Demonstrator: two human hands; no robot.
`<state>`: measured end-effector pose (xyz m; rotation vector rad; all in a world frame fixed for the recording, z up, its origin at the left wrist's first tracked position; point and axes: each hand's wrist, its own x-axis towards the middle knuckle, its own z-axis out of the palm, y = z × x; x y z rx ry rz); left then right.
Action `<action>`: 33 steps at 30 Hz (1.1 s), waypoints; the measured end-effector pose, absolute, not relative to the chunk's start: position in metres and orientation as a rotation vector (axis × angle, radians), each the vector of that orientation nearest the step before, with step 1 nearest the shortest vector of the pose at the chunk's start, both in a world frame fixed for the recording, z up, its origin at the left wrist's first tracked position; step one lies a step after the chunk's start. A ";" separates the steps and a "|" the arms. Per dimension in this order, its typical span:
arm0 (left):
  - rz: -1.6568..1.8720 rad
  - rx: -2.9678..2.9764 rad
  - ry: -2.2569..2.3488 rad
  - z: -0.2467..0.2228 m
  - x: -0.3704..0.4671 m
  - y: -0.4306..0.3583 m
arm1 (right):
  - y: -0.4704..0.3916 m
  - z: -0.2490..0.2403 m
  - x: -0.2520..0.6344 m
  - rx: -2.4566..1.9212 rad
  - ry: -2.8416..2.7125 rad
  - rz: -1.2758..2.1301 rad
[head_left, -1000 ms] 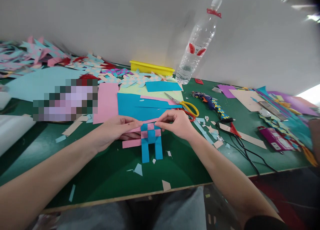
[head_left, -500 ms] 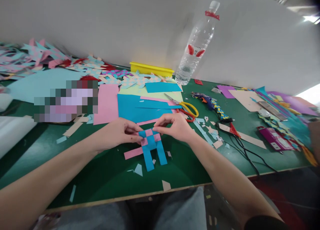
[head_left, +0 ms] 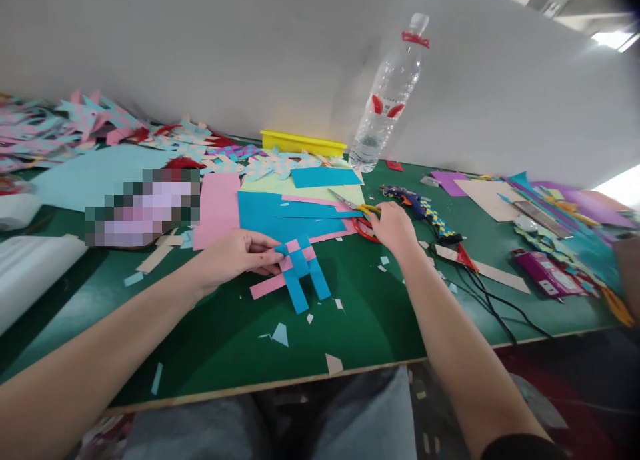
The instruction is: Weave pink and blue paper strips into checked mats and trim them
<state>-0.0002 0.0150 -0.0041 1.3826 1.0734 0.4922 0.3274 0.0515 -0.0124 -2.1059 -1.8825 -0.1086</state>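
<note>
My left hand pinches the left edge of a woven piece of blue and pink paper strips, whose loose ends point left and toward the table's front edge. To the right, my right hand is closed on the yellow handle of the scissors. The scissors' red handle shows beside my fingers, and their blades point away to the left over blue paper.
A clear bottle stands at the back beside a yellow tray. Paper scraps, pink sheets and a pixelated object lie left. A glue gun, cables and a purple packet are right.
My right hand has let go of the woven paper, moved up and right, and taken hold of the scissors. My left hand still holds the paper.
</note>
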 end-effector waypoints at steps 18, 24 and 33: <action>0.535 1.455 1.202 -0.008 0.006 0.021 | 0.064 -0.013 0.339 -2.107 -1.831 -0.144; 0.602 1.388 1.226 -0.003 -0.006 0.045 | 0.065 0.007 0.339 -1.980 -1.703 -0.282; 0.712 1.236 1.263 -0.013 -0.025 0.060 | 0.059 0.014 0.333 -1.651 -1.844 0.199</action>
